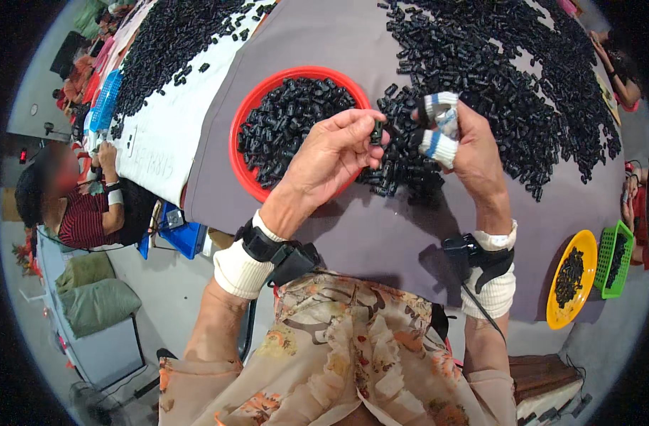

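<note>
My left hand [331,153] is closed, pinching a small dark cylindrical plastic part [376,133] between thumb and fingers above the right rim of a round red basin [237,138]. Many similar black parts [289,121] fill the basin. My right hand [477,153] is over the near edge of a large heap of black parts [480,78]. White cloth finger covers [441,145] with blue stripes and dark tips sit on its fingers. These fingertips are spread apart, and nothing shows held between them.
A grey cloth [338,241] covers the table. At the right edge are a yellow oval tray [553,302] and a green basket [608,284], both holding dark pieces. On the left, a person in a striped shirt [90,216] sits by a white-covered table [175,142] bearing more black parts.
</note>
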Demonstrator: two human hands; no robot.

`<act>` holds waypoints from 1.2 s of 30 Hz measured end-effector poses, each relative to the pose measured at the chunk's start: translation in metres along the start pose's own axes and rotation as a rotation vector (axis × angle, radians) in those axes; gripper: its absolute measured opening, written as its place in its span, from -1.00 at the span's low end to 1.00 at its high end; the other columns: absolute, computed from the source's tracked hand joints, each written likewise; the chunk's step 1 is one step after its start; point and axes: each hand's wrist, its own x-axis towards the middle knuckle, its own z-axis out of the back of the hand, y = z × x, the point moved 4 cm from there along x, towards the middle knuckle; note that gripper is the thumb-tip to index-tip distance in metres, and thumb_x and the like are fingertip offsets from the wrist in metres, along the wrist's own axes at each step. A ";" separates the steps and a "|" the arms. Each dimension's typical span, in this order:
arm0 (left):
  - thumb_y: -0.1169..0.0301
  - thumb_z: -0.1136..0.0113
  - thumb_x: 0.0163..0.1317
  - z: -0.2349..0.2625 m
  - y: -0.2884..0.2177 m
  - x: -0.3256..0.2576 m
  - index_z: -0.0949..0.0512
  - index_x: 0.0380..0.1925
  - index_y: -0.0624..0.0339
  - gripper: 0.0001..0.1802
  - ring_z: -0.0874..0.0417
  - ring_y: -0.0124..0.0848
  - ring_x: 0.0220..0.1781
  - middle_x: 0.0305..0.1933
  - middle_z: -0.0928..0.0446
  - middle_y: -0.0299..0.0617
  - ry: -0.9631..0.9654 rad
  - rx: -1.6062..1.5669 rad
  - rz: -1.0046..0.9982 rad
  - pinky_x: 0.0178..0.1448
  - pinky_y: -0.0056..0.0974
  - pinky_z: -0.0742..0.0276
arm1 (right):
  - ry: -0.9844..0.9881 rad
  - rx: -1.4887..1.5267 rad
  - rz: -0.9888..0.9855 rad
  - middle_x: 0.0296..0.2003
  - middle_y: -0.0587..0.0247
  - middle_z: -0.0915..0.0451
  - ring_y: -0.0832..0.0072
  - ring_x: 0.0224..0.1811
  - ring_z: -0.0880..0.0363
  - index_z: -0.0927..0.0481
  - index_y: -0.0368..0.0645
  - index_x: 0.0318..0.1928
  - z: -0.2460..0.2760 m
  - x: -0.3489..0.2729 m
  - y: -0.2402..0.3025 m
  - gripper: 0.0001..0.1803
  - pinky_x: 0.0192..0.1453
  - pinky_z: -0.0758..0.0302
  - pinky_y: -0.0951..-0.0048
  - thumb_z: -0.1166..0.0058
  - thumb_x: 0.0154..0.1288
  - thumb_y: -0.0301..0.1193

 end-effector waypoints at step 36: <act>0.41 -0.12 0.20 -0.004 -0.020 0.016 -0.48 -0.26 0.35 -0.80 -0.49 -0.59 -0.50 -0.50 -0.47 -0.28 -0.205 0.263 -0.317 -0.41 -0.45 -0.48 | -0.030 -0.117 0.246 -0.53 0.38 -0.54 0.74 -0.55 -0.40 -0.51 -0.25 -0.27 -0.023 0.035 0.000 -0.73 -0.47 -0.37 0.65 -0.25 0.00 -0.45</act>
